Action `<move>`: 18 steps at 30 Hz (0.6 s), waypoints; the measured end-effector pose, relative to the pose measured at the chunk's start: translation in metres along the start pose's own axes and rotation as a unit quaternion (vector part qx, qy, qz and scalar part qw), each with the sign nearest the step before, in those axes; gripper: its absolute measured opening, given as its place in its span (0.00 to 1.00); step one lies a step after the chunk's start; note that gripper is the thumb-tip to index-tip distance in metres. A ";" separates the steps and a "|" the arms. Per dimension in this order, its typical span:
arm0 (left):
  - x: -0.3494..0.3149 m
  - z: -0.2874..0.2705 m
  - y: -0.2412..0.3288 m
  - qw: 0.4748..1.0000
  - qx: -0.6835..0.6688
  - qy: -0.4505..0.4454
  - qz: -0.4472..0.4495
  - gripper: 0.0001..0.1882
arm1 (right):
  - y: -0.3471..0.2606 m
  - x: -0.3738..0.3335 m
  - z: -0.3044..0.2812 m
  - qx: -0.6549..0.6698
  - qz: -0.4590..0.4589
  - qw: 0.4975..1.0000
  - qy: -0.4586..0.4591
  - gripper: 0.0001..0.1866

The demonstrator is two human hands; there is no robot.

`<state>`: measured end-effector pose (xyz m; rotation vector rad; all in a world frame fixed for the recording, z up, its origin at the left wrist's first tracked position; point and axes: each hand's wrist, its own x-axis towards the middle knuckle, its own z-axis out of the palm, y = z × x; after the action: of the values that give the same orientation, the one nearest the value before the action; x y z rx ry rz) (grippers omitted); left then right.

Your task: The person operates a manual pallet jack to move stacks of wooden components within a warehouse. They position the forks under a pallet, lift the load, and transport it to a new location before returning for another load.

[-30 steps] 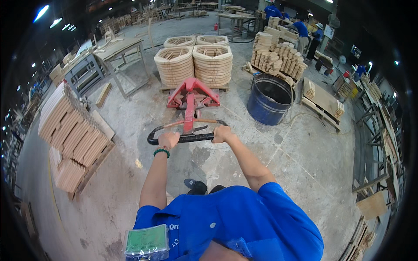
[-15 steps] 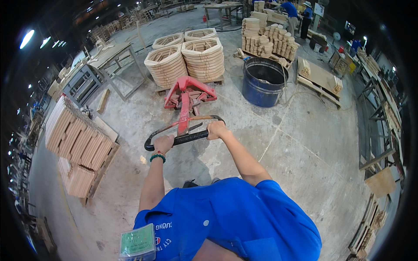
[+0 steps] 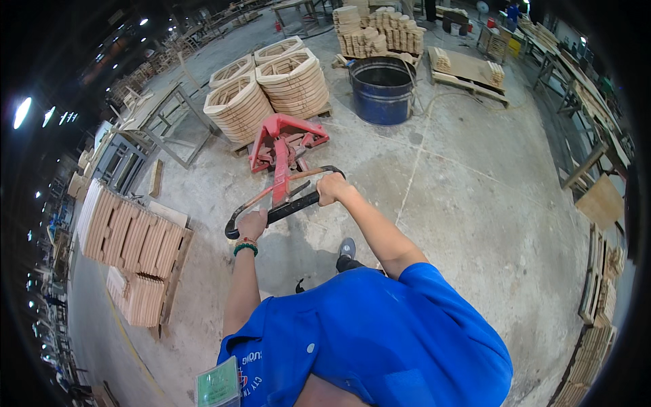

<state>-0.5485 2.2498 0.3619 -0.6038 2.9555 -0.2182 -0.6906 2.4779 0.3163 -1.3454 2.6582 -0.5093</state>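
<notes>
Both my hands grip the black crossbar of a looped handle [image 3: 296,207] on a red pallet jack [image 3: 281,163]. My left hand [image 3: 253,224], with a green beaded bracelet at its wrist, is closed round the bar's left end. Farther right and a little higher, my right hand [image 3: 330,188] wraps the other end. Beyond the handle, the jack's red body meets a wooden pallet [image 3: 324,112] that bears several stacks of pale wooden frames [image 3: 239,102]. The jack's forks are hidden under the load.
A dark blue drum [image 3: 382,95] stands right of the loaded pallet. Stacked wooden parts [image 3: 132,230] sit on a pallet at left, near a metal-framed table [image 3: 166,125]. Behind the drum are more stacked pieces [image 3: 390,30] and a low pallet with a board [image 3: 468,71]. Workbenches [image 3: 583,102] line the right.
The handle has turned, its right end now higher, and the jack and loaded pallet sit farther left in view. The drum has shifted up and left. A shoe has come into view below my hands.
</notes>
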 end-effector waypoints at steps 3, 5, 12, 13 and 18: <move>-0.033 0.017 0.010 0.998 -0.049 -0.024 0.004 0.26 | -0.010 -0.038 0.020 0.014 0.020 1.000 -0.016 0.14; -0.056 0.025 0.007 0.999 -0.038 -0.008 0.013 0.27 | -0.024 -0.058 0.028 0.006 0.024 1.000 -0.019 0.14; -0.136 0.032 0.004 0.999 -0.002 0.012 0.034 0.24 | -0.061 -0.128 0.033 -0.002 0.020 1.000 -0.012 0.15; -0.149 0.034 0.008 0.999 0.009 0.012 0.041 0.24 | -0.065 -0.141 0.038 -0.005 0.025 1.000 -0.011 0.15; -0.210 0.041 0.031 0.996 0.031 0.006 0.080 0.18 | -0.076 -0.207 0.054 -0.005 0.041 0.999 -0.004 0.15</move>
<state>-0.3629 2.3566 0.3340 -0.3582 2.9757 -0.2984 -0.4948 2.5886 0.2829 -1.2333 2.6992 -0.4811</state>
